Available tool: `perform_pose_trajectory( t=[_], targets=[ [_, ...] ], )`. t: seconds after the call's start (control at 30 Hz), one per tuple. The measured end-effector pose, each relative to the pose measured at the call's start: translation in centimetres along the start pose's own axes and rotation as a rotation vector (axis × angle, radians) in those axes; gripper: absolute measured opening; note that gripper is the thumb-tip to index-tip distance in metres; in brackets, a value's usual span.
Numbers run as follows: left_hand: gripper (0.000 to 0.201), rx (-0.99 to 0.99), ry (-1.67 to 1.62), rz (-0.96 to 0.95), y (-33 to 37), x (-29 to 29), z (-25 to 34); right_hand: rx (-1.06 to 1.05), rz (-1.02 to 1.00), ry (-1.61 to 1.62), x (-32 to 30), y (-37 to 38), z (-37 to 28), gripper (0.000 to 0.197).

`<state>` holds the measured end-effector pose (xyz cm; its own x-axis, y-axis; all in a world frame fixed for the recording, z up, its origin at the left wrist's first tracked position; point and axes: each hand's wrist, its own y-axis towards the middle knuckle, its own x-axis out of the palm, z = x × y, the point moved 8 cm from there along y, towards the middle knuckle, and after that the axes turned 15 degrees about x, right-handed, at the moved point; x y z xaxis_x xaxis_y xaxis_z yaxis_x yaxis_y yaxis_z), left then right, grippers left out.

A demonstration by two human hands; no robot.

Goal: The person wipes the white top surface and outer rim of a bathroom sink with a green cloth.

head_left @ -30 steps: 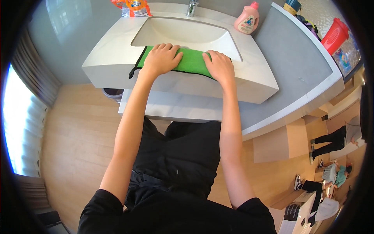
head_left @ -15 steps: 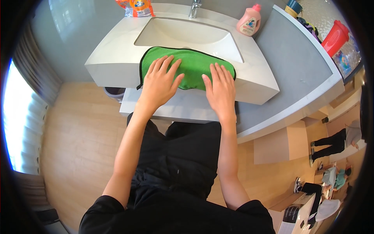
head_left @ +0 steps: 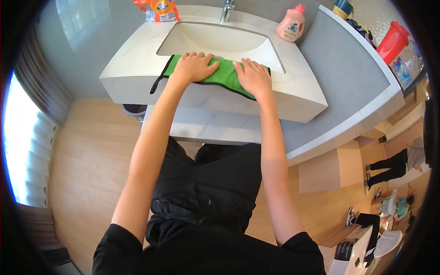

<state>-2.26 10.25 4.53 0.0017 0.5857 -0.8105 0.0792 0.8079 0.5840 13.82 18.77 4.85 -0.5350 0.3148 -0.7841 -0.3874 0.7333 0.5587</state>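
Observation:
A green cloth [head_left: 224, 72] with black edging lies over the front rim of the white sink counter [head_left: 126, 57], in a narrow band. Its black-edged corner hangs down past the front at the left. My left hand [head_left: 195, 68] is closed on the cloth's left part, fingers bent over its far edge and their tips hidden. On the right part, my right hand [head_left: 253, 78] also grips the cloth with bent fingers, thumb toward the middle. Just beyond the cloth is the sink basin [head_left: 220, 39].
A chrome faucet [head_left: 227, 11] stands behind the basin. An orange detergent bag [head_left: 158, 10] is at the back left, a pink bottle [head_left: 291, 25] at the back right. A grey partition [head_left: 343, 78] borders the right side. A bin [head_left: 134, 110] stands below left. People are far right.
Both hands have gone from lying flat to bent fingers over the cloth. The cloth's visible area has become a narrower band, and its left corner has shifted left.

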Motion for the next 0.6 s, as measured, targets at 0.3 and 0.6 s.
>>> perform_pose_trajectory(
  t=[0.3, 0.6],
  targets=[
    [0.058, -0.136, -0.212, -0.347, 2.0, 2.7, -2.9, 0.168, -0.498, -0.063, 3.7, 4.5, 1.4, 0.056],
    [0.048, -0.059, -0.137, -0.344, 0.9, 1.7, -1.3, 0.146, -0.419, -0.032, 2.5, 3.2, 1.5, 0.049]
  ],
)
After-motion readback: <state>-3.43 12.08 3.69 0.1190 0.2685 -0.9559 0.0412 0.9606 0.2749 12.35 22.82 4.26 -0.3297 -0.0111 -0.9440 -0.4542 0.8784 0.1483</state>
